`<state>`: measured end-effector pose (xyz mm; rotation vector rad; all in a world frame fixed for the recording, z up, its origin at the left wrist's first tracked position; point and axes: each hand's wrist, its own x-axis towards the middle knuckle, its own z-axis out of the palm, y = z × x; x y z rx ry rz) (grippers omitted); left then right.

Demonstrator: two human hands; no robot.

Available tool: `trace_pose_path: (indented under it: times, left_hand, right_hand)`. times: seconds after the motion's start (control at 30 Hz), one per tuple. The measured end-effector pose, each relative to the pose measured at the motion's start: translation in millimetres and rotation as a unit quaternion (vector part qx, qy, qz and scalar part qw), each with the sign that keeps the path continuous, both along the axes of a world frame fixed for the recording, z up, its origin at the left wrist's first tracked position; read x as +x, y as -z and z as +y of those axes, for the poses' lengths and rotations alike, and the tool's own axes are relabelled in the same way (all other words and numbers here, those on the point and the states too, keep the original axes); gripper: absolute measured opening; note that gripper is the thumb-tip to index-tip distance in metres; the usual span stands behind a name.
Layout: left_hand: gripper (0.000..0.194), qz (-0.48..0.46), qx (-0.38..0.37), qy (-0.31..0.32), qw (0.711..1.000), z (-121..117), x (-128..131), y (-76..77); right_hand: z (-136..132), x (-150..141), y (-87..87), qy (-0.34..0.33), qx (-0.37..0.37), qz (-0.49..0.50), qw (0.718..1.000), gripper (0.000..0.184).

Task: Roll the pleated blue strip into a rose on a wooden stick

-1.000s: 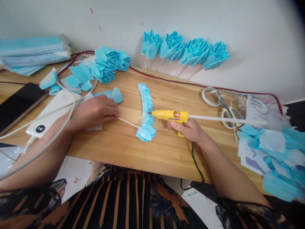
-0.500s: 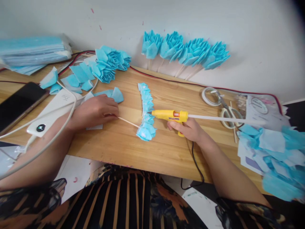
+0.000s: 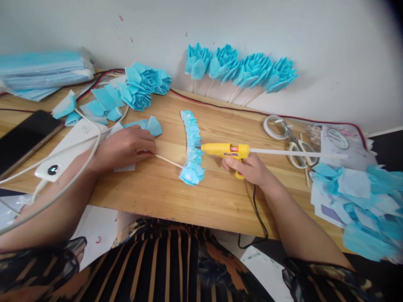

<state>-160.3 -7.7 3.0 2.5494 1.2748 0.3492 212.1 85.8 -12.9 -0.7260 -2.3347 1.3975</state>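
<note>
My right hand [image 3: 247, 167] is closed round the handle of a yellow glue gun [image 3: 225, 150], with a long white glue stick [image 3: 283, 152] poking out of its back. The nozzle points left and meets or nearly meets a pleated blue strip [image 3: 192, 134] lying on the table. At the strip's near end is a rolled blue flower head [image 3: 192, 173]. A thin wooden stick [image 3: 170, 160] runs from it into the closed fingers of my left hand [image 3: 134, 144], which rests on the table.
Finished blue flowers [image 3: 226, 63] lean against the wall, and more [image 3: 141, 86] lie at the back left. Scissors [image 3: 297, 144] and a tape roll [image 3: 275, 128] are on the right, near loose blue pieces [image 3: 362, 197]. A phone [image 3: 25, 138] and white power bank [image 3: 67, 149] lie left.
The view has shifted slightly. The glue gun's tip has moved a little toward the near end of the strip; my left hand holds the stick in place.
</note>
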Motion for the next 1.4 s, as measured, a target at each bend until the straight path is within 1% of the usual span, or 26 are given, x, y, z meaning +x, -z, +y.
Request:
trace_pose_path:
  times: [0.1, 0.27, 0.4, 0.47, 0.53, 0.6, 0.67, 0.77, 0.83, 0.9, 1.0, 1.17, 1.4]
  left_hand:
    - [0.030, -0.005, 0.001, -0.001, 1.000, 0.5, -0.7, 1.1]
    - [0.029, -0.003, 0.004, -0.003, 1.000, 1.4, -1.3, 2.9]
    - [0.029, 0.002, -0.002, -0.002, 1.000, 1.7, -2.0, 2.7]
    - [0.029, 0.005, -0.004, -0.001, 1.000, 2.1, -2.4, 2.1]
    - [0.028, 0.006, -0.002, 0.001, 1.000, 2.7, -2.8, 1.9]
    - [0.029, 0.004, 0.004, 0.006, 1.000, 3.6, -3.4, 2.3]
    - [0.031, -0.001, 0.009, 0.012, 1.000, 4.6, -4.1, 3.3]
    - [0.034, -0.007, 0.016, 0.018, 1.000, 5.9, -4.7, 4.6]
    - [0.034, -0.009, 0.014, 0.019, 1.000, 6.3, -4.8, 4.6]
    - [0.032, -0.006, 0.007, 0.021, 1.000, 6.4, -4.5, 4.0]
    - [0.031, -0.011, 0.009, 0.027, 1.000, 6.7, -4.2, 2.8]
    - [0.031, -0.012, 0.022, 0.035, 0.999, 8.4, -3.6, 2.8]
    - [0.032, -0.022, 0.031, 0.028, 0.999, 8.9, -0.8, 3.3]
  right_hand:
    - [0.8, 0.4, -1.9, -0.002, -0.003, 0.007, 1.000, 0.047]
    - [0.8, 1.1, -0.9, 0.006, 0.008, -0.025, 1.000, 0.044]
    - [4.0, 5.7, -7.2, 0.002, 0.045, -0.066, 0.997, 0.038]
    - [6.8, 10.1, -11.4, 0.001, 0.052, -0.077, 0.996, 0.034]
    - [9.5, 14.3, -14.1, 0.003, 0.037, -0.069, 0.997, 0.035]
    - [11.5, 16.8, -14.0, 0.006, 0.005, -0.049, 0.999, 0.038]
    - [12.5, 16.6, -11.0, 0.019, -0.041, -0.020, 0.999, 0.041]
    - [12.6, 12.5, -4.2, 0.046, -0.122, 0.017, 0.991, 0.046]
    - [12.3, 8.9, -0.9, 0.071, -0.154, 0.032, 0.985, 0.049]
    - [11.9, 6.0, 0.1, 0.088, -0.162, 0.045, 0.982, 0.052]
    - [11.6, 3.4, -1.1, 0.096, -0.156, 0.053, 0.982, 0.055]
    - [11.4, 0.4, -3.5, 0.113, -0.146, 0.055, 0.981, 0.057]
    - [9.6, -4.9, -4.8, 0.134, -0.155, 0.077, 0.976, 0.057]
